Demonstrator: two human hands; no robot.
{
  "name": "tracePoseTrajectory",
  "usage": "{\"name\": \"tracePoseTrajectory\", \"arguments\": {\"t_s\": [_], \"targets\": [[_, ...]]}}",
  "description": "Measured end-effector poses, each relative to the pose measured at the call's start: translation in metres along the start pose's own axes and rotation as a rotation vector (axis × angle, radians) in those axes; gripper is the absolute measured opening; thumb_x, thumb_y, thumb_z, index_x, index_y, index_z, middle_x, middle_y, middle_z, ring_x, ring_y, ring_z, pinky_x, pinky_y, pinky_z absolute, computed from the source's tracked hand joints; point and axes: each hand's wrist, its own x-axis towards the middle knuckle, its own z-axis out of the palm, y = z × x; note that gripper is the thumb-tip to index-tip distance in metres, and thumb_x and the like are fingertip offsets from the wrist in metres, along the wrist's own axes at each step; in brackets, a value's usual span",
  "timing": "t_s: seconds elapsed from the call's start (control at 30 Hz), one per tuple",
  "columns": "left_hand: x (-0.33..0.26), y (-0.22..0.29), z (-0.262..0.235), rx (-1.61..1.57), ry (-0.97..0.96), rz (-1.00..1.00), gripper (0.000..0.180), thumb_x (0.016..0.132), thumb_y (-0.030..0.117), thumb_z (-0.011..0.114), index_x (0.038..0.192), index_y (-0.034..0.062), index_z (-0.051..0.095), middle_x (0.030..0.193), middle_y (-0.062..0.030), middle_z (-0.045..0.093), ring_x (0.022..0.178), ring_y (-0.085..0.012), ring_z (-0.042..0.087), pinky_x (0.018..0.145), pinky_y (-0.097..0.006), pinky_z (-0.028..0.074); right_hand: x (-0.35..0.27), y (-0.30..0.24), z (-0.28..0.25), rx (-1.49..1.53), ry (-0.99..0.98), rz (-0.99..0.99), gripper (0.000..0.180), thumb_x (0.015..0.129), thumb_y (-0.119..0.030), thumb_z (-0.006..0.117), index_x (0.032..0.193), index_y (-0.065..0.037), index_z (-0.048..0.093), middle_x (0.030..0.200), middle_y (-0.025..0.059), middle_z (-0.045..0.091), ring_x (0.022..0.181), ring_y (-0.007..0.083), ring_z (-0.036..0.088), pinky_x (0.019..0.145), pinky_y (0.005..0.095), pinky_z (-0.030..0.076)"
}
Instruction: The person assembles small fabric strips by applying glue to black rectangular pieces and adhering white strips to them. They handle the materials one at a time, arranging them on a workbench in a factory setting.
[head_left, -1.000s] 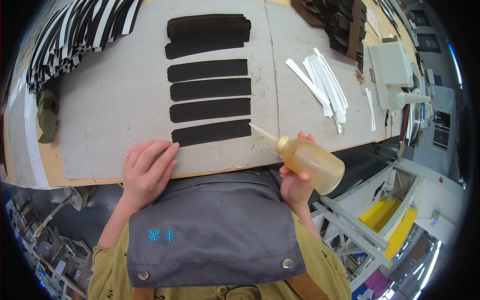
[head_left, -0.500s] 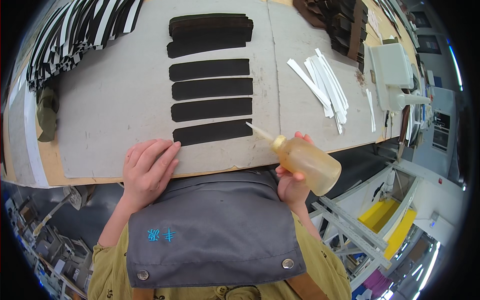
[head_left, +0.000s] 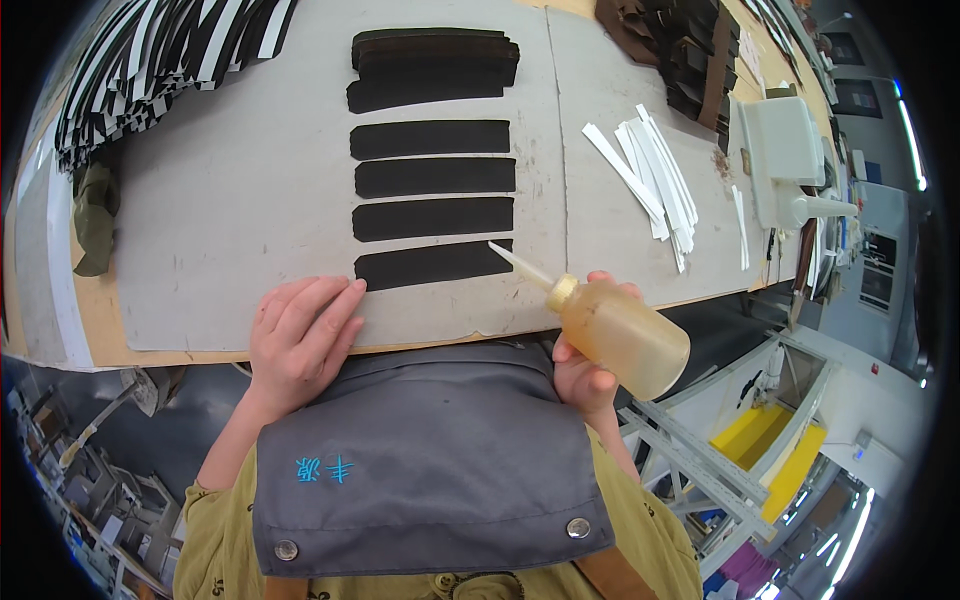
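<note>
My right hand (head_left: 580,378) grips a translucent squeeze bottle (head_left: 632,340) of amber liquid. The bottle lies tilted, and its thin white nozzle points at the right end of the nearest black strip (head_left: 425,266); whether the tip touches cannot be made out. At that strip's left end rest the fingertips of my left hand (head_left: 302,335), stretched out on the table edge with nothing held. Beyond lie more separate black strips (head_left: 433,218) in a row, and behind them an overlapping stack of dark strips (head_left: 430,72).
White narrow strips (head_left: 650,180) lie loosely to the right on the grey work surface (head_left: 230,220). Farther right stands a white plastic container (head_left: 785,140). Dark brown pieces (head_left: 690,60) are piled at the back right, black-and-white strips (head_left: 170,60) at the back left. Olive cloth (head_left: 95,220) sits at the left.
The nozzle has moved slightly inward over the right end of the nearest strip. My left hand keeps its place by the strip's left end. The view has shifted a little.
</note>
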Motion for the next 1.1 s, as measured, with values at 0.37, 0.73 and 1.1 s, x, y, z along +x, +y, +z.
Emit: {"name": "tracePoseTrajectory", "arguments": {"t_s": [0.37, 0.73, 1.1], "targets": [[0.001, 0.0, -0.001, -0.005, -0.008, 0.002, 0.037, 0.08, 0.006, 0.078, 0.117, 0.0066, 0.075, 0.113, -0.0051, 0.069, 0.103, -0.0246, 0.066, 0.088, -0.036, 0.049, -0.009, -0.007, -0.003, -0.079, 0.159, 0.152, 0.13, 0.057, -0.065, 0.093, 0.156, -0.004, 0.034, 0.154, 0.0109, 0.049, 0.093, 0.0173, 0.07, 0.062, 0.0225, 0.059], [0.002, 0.0, -0.001, 0.004, -0.004, -0.003, 0.036, 0.081, 0.006, 0.078, 0.117, 0.0073, 0.075, 0.112, -0.0046, 0.069, 0.103, -0.0238, 0.066, 0.088, -0.036, 0.049, -0.011, -0.007, 0.004, -0.112, 0.14, 0.181, 0.128, 0.055, -0.059, 0.096, 0.154, -0.004, 0.037, 0.153, 0.0149, 0.05, 0.104, 0.0219, 0.07, 0.061, 0.0251, 0.062], [0.001, -0.001, 0.0, 0.012, 0.012, 0.007, 0.038, 0.078, 0.007, 0.08, 0.116, 0.0077, 0.075, 0.112, -0.0029, 0.068, 0.101, -0.0218, 0.066, 0.086, -0.036, 0.05, -0.003, -0.002, 0.02, -0.103, -0.066, 0.248, 0.125, 0.059, -0.056, 0.096, 0.155, -0.004, 0.035, 0.155, 0.0143, 0.048, 0.102, 0.0213, 0.07, 0.063, 0.0252, 0.063]]}}
